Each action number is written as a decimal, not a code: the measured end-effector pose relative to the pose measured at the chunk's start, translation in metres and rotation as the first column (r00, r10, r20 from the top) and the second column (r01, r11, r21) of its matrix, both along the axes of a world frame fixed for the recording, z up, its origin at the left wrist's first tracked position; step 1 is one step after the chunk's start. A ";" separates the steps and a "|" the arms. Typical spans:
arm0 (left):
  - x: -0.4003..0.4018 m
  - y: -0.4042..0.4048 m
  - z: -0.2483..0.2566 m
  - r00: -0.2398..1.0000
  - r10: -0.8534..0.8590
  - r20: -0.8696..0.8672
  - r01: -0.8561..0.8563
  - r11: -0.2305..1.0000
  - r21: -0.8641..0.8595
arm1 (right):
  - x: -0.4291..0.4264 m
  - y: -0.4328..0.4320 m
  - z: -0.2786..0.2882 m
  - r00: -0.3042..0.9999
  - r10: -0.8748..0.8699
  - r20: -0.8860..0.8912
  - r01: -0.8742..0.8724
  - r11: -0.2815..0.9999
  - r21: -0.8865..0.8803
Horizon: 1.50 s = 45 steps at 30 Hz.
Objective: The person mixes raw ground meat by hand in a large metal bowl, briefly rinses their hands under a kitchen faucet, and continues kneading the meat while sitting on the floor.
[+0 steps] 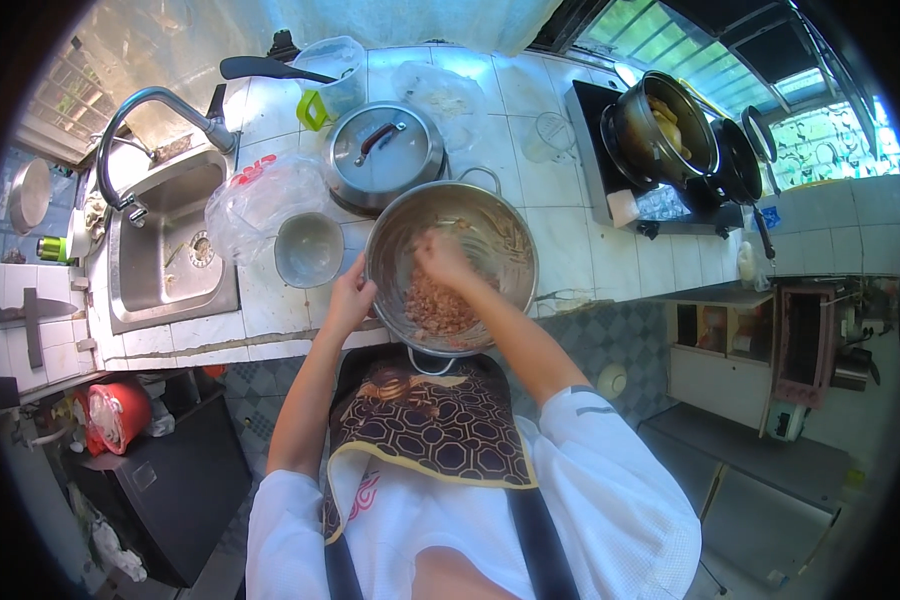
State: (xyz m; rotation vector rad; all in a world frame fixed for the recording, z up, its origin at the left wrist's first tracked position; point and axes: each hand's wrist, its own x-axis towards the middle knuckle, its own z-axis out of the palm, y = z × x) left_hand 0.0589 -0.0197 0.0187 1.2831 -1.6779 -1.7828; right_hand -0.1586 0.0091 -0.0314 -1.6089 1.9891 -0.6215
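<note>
A wide stainless steel pot (521,300) stands at the counter's front edge, with ground meat (441,306) in its lower left part and smears on its inner wall. My left hand (352,295) grips the pot's left rim. Inside the pot, at the upper edge of the meat, is my right hand (441,256); its fingers are curled and blurred, and whether they hold any meat is hidden. A small greenish bowl (309,250) sits left of the pot. Behind it, a lidded steel pot (384,157) stands close to the big pot's rim.
A clear plastic bag (266,206) lies beside the sink (176,232) and faucet (146,94). At the back are a plastic container (337,90) with a black utensil (270,70) across it and a clear cup (551,137). A gas stove (592,150) at right bears a pot of food (664,131).
</note>
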 end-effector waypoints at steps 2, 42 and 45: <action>0.001 0.001 0.002 0.999 0.021 -0.036 -0.020 0.999 0.027 | 0.021 0.019 0.017 0.959 0.284 -0.022 -0.285 0.957 -0.061; -0.037 -0.005 0.096 0.962 -0.159 0.224 0.231 0.908 -0.349 | -0.087 0.056 0.064 0.993 -0.002 0.118 -0.055 0.878 0.475; -0.028 -0.001 0.086 0.969 -0.122 0.213 0.185 0.934 -0.305 | -0.072 0.087 0.062 0.558 -0.553 0.618 -0.037 0.728 0.684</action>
